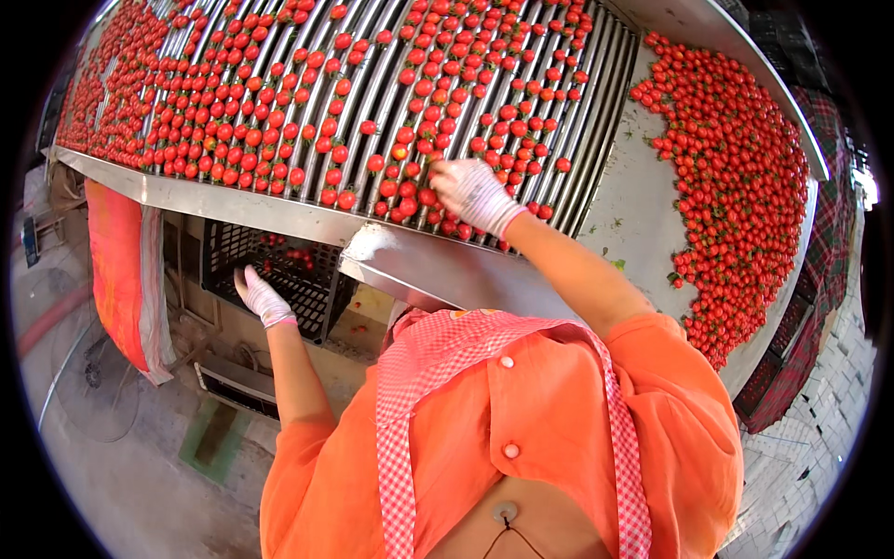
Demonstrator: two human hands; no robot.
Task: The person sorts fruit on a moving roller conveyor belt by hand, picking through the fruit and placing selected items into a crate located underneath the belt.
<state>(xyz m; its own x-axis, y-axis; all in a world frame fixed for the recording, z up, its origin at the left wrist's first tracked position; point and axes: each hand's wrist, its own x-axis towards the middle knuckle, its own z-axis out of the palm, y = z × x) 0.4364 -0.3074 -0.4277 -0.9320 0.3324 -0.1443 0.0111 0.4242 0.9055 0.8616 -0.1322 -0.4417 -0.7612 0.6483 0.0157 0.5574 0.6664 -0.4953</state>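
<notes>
Small red tomatoes (272,96) with green stems lie spread over a metal roller conveyor (596,102). My right hand (473,194), in a pale patterned glove with bare fingertips, is among them near the conveyor's front edge. Its fingers are curled together at the tomatoes, and what they hold, if anything, is hidden. Lower on the left, my left hand (264,298), gloved the same way, is held by a black plastic crate (223,265). Thumb and fingers there stand apart, with nothing seen between them. Several red tomatoes (298,259), partly blurred, show inside the crate.
A large heap of tomatoes (731,177) rests on a metal tray (638,200) to the right. A metal ledge (428,265) runs along the conveyor's front, between it and my body. Orange-red cloth (116,270) hangs at the left. Checked cloth (819,270) hangs beyond the tray.
</notes>
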